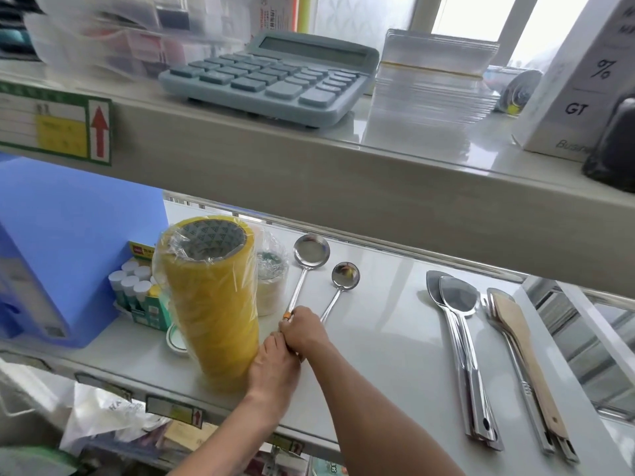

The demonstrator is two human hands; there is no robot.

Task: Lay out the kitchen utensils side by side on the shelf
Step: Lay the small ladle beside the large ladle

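Two steel ladles lie on the white shelf (388, 331), bowls pointing away from me: a larger ladle (311, 251) on the left and a smaller ladle (345, 275) right of it. My right hand (302, 333) is closed over their handles near an orange band. My left hand (273, 367) sits just below it, against the handles' near ends, fingers curled; what it grips is hidden. At the shelf's right lie stacked steel spatulas (458, 300) and a wooden spatula (515, 321) on top of further steel utensils (498, 329).
A tall wrapped stack of yellow tape rolls (209, 297) stands just left of my hands. Behind it are a smaller wrapped roll (271, 283), glue sticks (134, 286) and a blue box (68, 242). The upper shelf holds a calculator (271, 75).
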